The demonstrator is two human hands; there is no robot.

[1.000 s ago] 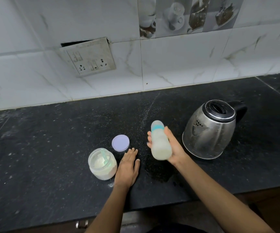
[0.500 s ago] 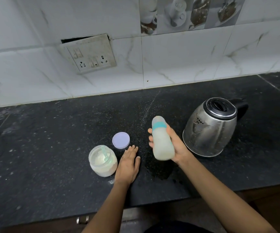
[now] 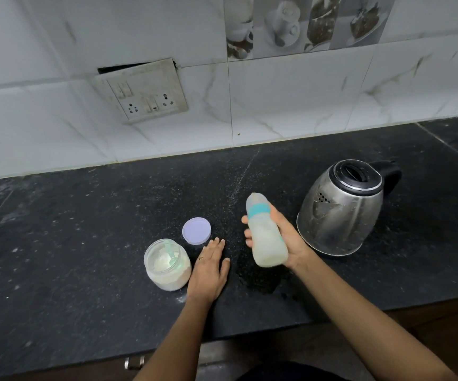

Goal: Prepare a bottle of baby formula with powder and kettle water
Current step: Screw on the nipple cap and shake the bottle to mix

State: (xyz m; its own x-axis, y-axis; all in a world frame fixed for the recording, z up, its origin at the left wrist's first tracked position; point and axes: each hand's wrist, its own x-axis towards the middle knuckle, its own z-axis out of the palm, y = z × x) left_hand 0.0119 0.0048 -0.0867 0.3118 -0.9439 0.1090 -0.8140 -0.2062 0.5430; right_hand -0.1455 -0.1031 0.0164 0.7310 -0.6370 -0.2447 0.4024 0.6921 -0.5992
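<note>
My right hand (image 3: 287,242) grips a baby bottle (image 3: 266,233) above the black counter (image 3: 85,243). The bottle has a teal collar and a clear cap, holds milky white liquid, and leans with its top to the upper left. My left hand (image 3: 208,266) lies flat, palm down, on the counter with its fingers together. Just left of it stands an open jar of white powder (image 3: 167,266) with a pale green scoop inside. The jar's lilac lid (image 3: 196,231) lies flat behind the left hand. A steel kettle (image 3: 340,209) with a black lid stands right of the bottle.
A tiled wall with a loose switch and socket plate (image 3: 142,90) rises behind the counter. A wet dark patch (image 3: 261,281) lies on the counter under the bottle. The counter's front edge runs near my forearms, with a drawer handle (image 3: 134,362) below.
The bottle has tipped a little between frames while staying in my right hand. My left hand has stayed flat on the counter. The camera view has shifted slightly.
</note>
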